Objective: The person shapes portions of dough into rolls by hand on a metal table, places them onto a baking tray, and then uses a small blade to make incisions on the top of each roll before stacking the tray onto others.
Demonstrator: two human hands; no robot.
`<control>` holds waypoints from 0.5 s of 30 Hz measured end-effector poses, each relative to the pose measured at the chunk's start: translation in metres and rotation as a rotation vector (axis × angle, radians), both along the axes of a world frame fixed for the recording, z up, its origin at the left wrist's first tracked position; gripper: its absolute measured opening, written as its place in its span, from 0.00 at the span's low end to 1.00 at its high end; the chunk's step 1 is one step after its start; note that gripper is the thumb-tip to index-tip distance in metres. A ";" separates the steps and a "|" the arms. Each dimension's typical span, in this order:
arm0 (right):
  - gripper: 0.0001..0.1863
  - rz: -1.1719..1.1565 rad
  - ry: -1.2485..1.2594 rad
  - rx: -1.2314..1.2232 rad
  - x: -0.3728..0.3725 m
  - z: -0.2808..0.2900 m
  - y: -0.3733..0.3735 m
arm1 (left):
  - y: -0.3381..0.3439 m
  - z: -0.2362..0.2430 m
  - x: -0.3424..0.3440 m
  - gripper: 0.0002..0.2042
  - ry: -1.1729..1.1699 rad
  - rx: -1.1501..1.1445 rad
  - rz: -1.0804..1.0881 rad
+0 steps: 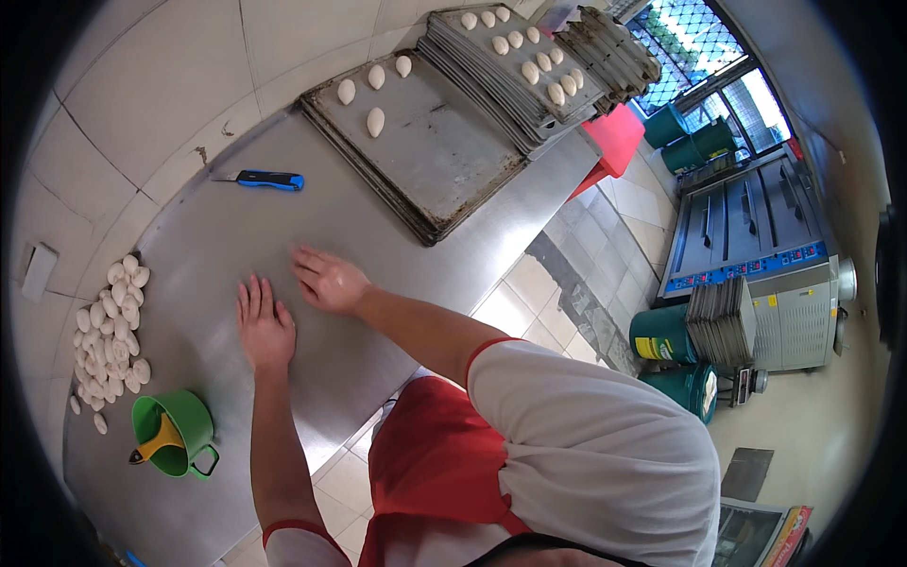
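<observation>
My left hand (266, 331) rests palm down over the steel table (350, 369), its fingers stretched out. Just right of it and a little farther off, my right hand (331, 281) is also palm down, fingers apart and slightly blurred. Whatever may lie under either palm is hidden. Beyond my hands lies a blue and black utility knife (269, 180) with its blade out. A heap of pale dough pieces (111, 326) sits at the left by the wall. Nearer, a green mug (194, 420) has a yellow-handled brush (162, 437) in it.
Stacked baking trays (444, 170) at the far side carry a few dough pieces. Behind them another tray stack (515, 71) holds several more. A red stool (616, 137) stands past the table's end. At the right are a deck oven (746, 217) and green bins (661, 333).
</observation>
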State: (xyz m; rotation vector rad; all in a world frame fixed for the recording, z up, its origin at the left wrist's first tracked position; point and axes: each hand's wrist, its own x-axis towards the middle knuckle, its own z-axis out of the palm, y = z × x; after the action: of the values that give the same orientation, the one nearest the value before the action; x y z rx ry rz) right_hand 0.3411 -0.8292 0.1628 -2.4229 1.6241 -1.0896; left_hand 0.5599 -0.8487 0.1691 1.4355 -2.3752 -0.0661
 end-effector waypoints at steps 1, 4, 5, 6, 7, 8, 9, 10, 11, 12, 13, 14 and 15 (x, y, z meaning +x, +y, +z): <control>0.20 0.023 -0.002 -0.007 -0.006 -0.008 0.012 | 0.010 -0.007 0.001 0.25 0.007 0.007 -0.004; 0.20 0.064 -0.048 0.009 -0.008 -0.020 0.060 | 0.047 -0.030 0.033 0.24 0.020 0.040 0.013; 0.20 0.071 -0.069 0.026 -0.006 -0.019 0.069 | 0.055 -0.028 0.036 0.24 0.028 0.065 0.015; 0.20 0.057 -0.044 0.046 -0.005 -0.019 0.064 | 0.062 -0.022 0.033 0.24 0.036 0.094 0.010; 0.20 0.047 -0.018 0.067 -0.006 -0.019 0.054 | 0.053 -0.019 0.025 0.24 0.016 0.079 0.005; 0.20 0.046 -0.004 0.093 -0.001 -0.021 0.043 | 0.036 -0.007 0.015 0.24 -0.017 0.068 0.009; 0.19 0.025 0.012 0.074 0.004 -0.019 0.023 | 0.016 0.003 0.005 0.25 -0.010 0.054 0.005; 0.18 0.016 0.025 0.060 0.011 -0.013 0.000 | 0.000 0.010 -0.003 0.25 -0.004 0.045 0.012; 0.18 0.002 -0.025 0.044 0.018 -0.007 -0.019 | -0.013 0.016 -0.008 0.25 0.009 0.025 0.011; 0.17 -0.029 -0.078 0.028 0.023 -0.005 -0.031 | -0.022 0.020 -0.009 0.25 0.020 0.002 -0.005; 0.17 -0.024 -0.090 0.036 0.021 -0.006 -0.038 | -0.027 0.013 -0.010 0.25 0.008 0.004 -0.002; 0.17 -0.012 -0.106 0.042 0.021 -0.008 -0.034 | -0.025 0.000 -0.007 0.26 -0.008 0.004 0.009; 0.17 0.013 -0.110 0.046 0.018 -0.014 -0.021 | -0.019 -0.010 -0.001 0.26 -0.025 0.002 0.010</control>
State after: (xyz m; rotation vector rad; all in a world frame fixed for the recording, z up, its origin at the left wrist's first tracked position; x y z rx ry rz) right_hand 0.3592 -0.8497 0.1493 -2.2980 1.5792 -1.1487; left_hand 0.5588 -0.8672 0.1595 1.4568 -2.3881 -0.0484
